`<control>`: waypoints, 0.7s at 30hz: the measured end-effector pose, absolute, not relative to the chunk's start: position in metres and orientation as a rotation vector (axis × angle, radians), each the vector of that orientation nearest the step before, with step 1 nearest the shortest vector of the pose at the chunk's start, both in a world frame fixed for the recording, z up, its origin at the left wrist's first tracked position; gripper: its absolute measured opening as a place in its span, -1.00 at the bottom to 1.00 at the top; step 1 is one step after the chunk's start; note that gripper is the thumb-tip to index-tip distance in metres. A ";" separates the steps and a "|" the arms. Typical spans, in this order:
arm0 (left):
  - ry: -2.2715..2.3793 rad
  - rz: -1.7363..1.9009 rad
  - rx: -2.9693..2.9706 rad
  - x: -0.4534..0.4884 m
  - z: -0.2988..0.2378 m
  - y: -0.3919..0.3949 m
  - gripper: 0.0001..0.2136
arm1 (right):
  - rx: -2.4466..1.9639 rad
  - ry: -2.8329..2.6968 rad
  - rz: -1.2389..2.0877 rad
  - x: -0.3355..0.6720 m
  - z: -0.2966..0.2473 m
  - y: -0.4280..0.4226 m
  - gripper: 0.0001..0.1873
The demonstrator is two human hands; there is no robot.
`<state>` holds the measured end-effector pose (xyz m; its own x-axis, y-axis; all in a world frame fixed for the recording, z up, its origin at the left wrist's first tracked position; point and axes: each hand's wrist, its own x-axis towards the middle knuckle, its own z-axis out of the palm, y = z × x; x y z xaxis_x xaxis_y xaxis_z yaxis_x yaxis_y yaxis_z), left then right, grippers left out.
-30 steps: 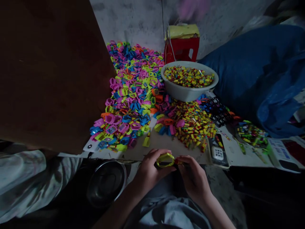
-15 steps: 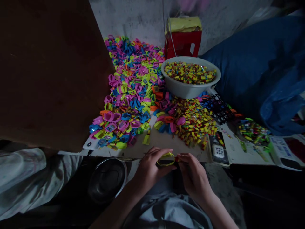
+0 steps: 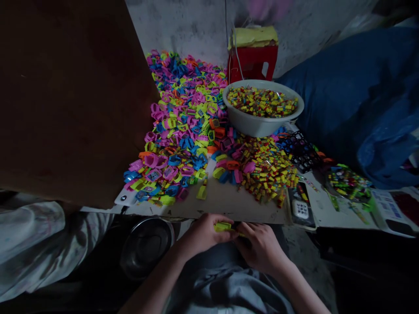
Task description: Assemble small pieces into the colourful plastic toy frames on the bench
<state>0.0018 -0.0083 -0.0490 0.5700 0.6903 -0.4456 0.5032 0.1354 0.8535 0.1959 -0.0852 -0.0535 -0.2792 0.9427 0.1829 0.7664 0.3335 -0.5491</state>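
Note:
Just in front of the table edge, above my lap, both hands meet. My left hand (image 3: 209,231) is closed round a bright yellow toy watch (image 3: 223,226), whose band shows between thumb and fingers. Against its right end, the bent fingers of my right hand (image 3: 258,244) pinch a small yellow piece (image 3: 241,234), mostly hidden by the fingertips. On the table beyond lie a heap of pink, yellow, blue and orange toy watches (image 3: 183,126) and, to its right, a pile of small yellow-and-red wrapped pieces (image 3: 271,168). One yellow watch (image 3: 201,192) lies apart near the front.
A white basin (image 3: 258,126) full of the small pieces stands before a red stool (image 3: 252,65). Brown cardboard (image 3: 72,100) blocks the left; a blue bag (image 3: 343,100) bulges at right. A phone (image 3: 301,207) lies near the edge. Someone's sleeve (image 3: 29,231) shows at left.
Both hands have dropped slightly toward my lap and drawn closer together. The yellow watch has turned, so its open loop no longer shows; the red bit by my right fingers is now hidden.

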 end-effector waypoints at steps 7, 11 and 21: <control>1.138 0.182 1.767 -0.003 -0.027 0.009 -0.58 | -1.543 -1.983 0.524 0.175 -0.078 -0.064 -0.90; 1.456 0.351 1.964 -0.023 -0.008 0.027 -0.63 | -1.770 -1.861 0.301 0.207 -0.108 -0.051 -0.73; 2.206 0.687 2.297 -0.102 0.012 0.144 -0.59 | -2.006 -1.845 0.040 0.260 -0.151 -0.058 -0.73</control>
<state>-0.1019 0.1443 0.0120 -0.0022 0.9269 0.3753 0.9760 -0.0797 0.2026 0.2596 -0.0582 -0.1508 0.1224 0.9597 0.2529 0.9480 -0.0377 -0.3161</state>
